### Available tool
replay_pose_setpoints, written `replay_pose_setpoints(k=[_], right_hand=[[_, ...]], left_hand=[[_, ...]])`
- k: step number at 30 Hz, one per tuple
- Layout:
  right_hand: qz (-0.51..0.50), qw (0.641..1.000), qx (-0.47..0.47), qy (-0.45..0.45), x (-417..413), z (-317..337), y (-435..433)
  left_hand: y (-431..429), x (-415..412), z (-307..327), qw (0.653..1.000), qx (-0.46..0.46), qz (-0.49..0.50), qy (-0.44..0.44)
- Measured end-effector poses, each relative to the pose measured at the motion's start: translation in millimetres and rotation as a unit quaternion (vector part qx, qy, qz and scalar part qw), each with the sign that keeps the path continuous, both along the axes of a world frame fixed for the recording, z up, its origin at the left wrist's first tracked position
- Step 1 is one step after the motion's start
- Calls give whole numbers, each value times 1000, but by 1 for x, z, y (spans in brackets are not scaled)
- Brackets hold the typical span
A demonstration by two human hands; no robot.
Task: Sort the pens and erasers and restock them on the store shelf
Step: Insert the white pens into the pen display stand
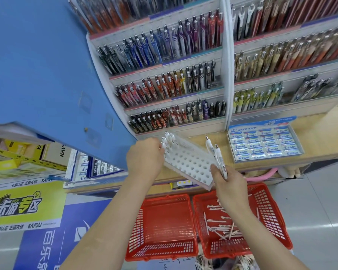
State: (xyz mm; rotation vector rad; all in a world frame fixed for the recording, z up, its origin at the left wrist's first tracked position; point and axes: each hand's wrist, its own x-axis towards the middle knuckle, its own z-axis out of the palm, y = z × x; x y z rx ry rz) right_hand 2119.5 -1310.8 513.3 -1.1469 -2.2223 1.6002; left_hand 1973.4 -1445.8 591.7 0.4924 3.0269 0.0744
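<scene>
A white rectangular plastic tray (189,162) pierced with rows of round holes is seen tilted over the pale wooden shelf ledge (320,133), below the pen racks. A few white standing pens (169,138) are set upright in the holes at its far left end; the other holes are unfilled. That end is met by the left hand (144,158), whose fingers are curled together against the tray beside the standing pens; whether a pen or the tray's edge is pinched cannot be told. At the tray's near right corner a pair of white plastic pens (218,154) with silver tops is gripped by the right hand (228,184), the thumb pressed against the barrels and the fingers wrapped behind them.

On the ledge to the right, well apart from the tray, a blue-lidded carton of white and blue erasers (263,145) is laid open. Below the ledge two red slotted plastic baskets are placed side by side: loose white pens (226,230) are scattered in the right basket (277,217), under the right forearm, and the left basket (137,230) is beside it. Above, tiered white racks of coloured pens (174,75) are ranged. A blue panel (47,75) is seen at the left.
</scene>
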Motion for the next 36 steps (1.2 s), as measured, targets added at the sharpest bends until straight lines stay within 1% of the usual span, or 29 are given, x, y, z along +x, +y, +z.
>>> replay_pose_setpoints(k=[3, 5, 7, 8, 9, 11, 13, 14, 16, 19, 20, 21, 22, 24, 26, 27, 29, 30, 33, 36], right_hand=[[12, 1000, -2, 5, -3, 5, 12], [17, 1000, -4, 10, -4, 9, 20], [25, 999, -33, 26, -4, 19, 26], [37, 997, -62, 34, -4, 26, 27], [60, 992, -99, 45, -4, 33, 28], [114, 974, -185, 69, -2, 46, 30], [157, 951, -253, 82, 0, 57, 28], [174, 943, -272, 84, 0, 61, 27], [190, 933, -294, 87, 0, 65, 26], [186, 925, -318, 95, 1, 64, 28], [188, 922, -324, 97, 1, 64, 28], [191, 919, -330, 99, 2, 64, 28], [190, 918, -334, 98, 2, 64, 26], [170, 921, -339, 95, 0, 64, 23], [132, 929, -332, 90, -1, 61, 23], [112, 939, -313, 84, -1, 59, 24], [77, 957, -272, 72, 0, 53, 26], [62, 961, -262, 70, 1, 51, 28], [43, 968, -237, 73, 2, 44, 30], [63, 975, -197, 77, 3, 40, 29]], left_hand=[[-6, 4, 5, 1000, 10, -3, -5], [-9, 9, 10, 1000, 20, -11, 19], [-8, 16, 19, 996, 77, -21, 40], [-5, 20, 25, 990, 133, -25, 31], [-1, 24, 30, 979, 203, -27, 2], [9, 29, 38, 939, 324, -20, -113], [18, 32, 43, 896, 383, -1, -226], [21, 33, 45, 874, 407, 15, -264], [22, 33, 51, 835, 454, 57, -304], [15, 33, 56, 792, 500, 78, -342], [13, 33, 56, 780, 511, 82, -351], [11, 32, 57, 777, 514, 85, -354], [9, 32, 58, 784, 508, 85, -346], [5, 30, 59, 812, 494, 82, -302], [-1, 21, 59, 840, 487, 85, -222], [-5, 14, 59, 860, 473, 85, -172], [-13, 1, 58, 905, 412, 70, -83], [-14, -2, 56, 921, 380, 57, -58], [-8, -2, 45, 949, 312, 17, -36], [-2, -2, 29, 964, 266, -21, -6]])
